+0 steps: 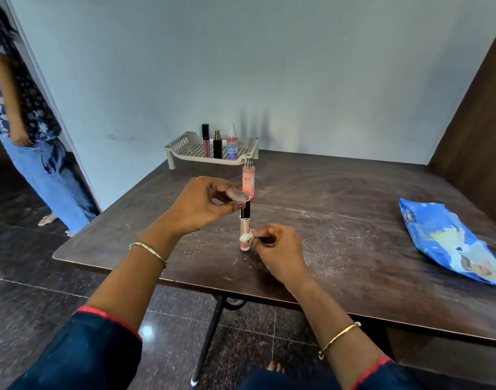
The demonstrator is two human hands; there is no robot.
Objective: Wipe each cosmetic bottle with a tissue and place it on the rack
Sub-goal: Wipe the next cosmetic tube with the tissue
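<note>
near the front edge of the dark wooden table point(353, 198), a slim pink tube with a black cap point(245, 226) stands upright, its base on the tabletop. the left hand point(204, 205) pinches the black cap from above between thumb and fingertips, closed on it. the right hand point(277, 249) presses a small wad of white tissue point(246, 237) against the lower pink part of the tube, fingers curled shut around the tissue. just behind the tube, a taller pink spray bottle point(248, 178) stands upright on the table, apart from the rack. farther back, against the wall, a cream plastic rack point(184, 147) with a perforated floor holds three upright items in a row: a pink gloss tube with a black cap point(205, 140), a black bottle with a gold top point(217, 144), and a pink bottle with a blue label point(232, 144). at the right side of the table lies a blue wipes packet point(449, 240), flat and well apart from the hands. the tabletop is scuffed, with pale dusty streaks across its middle. the wall point(269, 66) behind is plain pale blue; a dark wooden panel point(480, 108) rises at the right. the floor point(30, 277) is dark polished stone tile, with a bright reflection below the table edge. a second person point(24, 122) in a patterned top and light blue trousers stands at the left, near a corner of the wall.
</note>
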